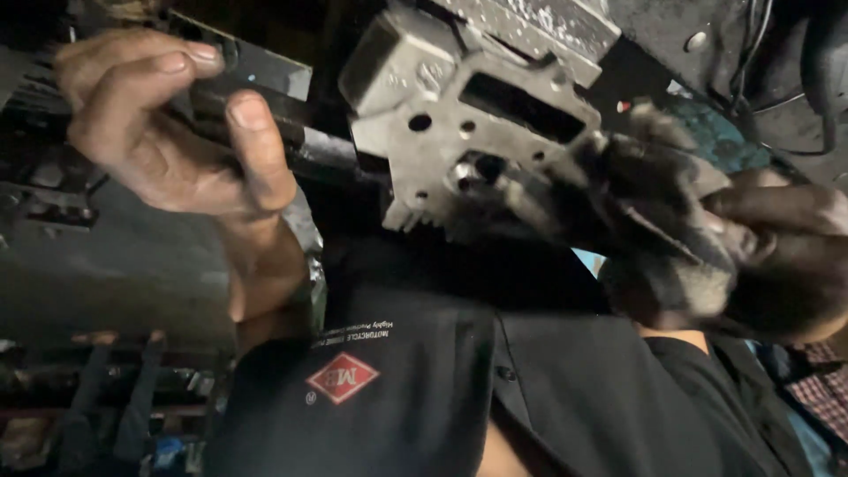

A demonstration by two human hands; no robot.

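Dim workshop clutter surrounds the job, greasy metal everywhere and very little light. Nearest the camera is the black shirt (530, 389) with a red diamond badge (343, 378) on the chest, filling the lower frame.

Above it the two hands are well apart. My left hand (168, 132) is clamped on a dark bar (265, 106), fingers curled over its top and the thumb pressed up against its near face. My right hand (786, 256) is bunched around a grimy rag (654, 212), which is pressed against the right lower edge of a grey cast-metal bracket (477, 124).

That bracket sits just beyond the hands at centre frame. It has a long rectangular slot, several small round holes and a toothed lower edge. The rag covers its right end, so I cannot tell what that end looks like.

To wipe well, I judge that the left hand should hold firm so the assembly does not swing under the rag. I would work the cloth in short strokes along the flat face. A folded corner then goes into the slot and around the holes, where dirt seems likely to sit. The toothed edge could snag the cloth, so I would go lightly there and turn to a cleaner patch often.

Farther back, a rough grey ribbed casting (548, 26) overlaps the bracket's top, and dark cables (795, 97) hang at upper right.
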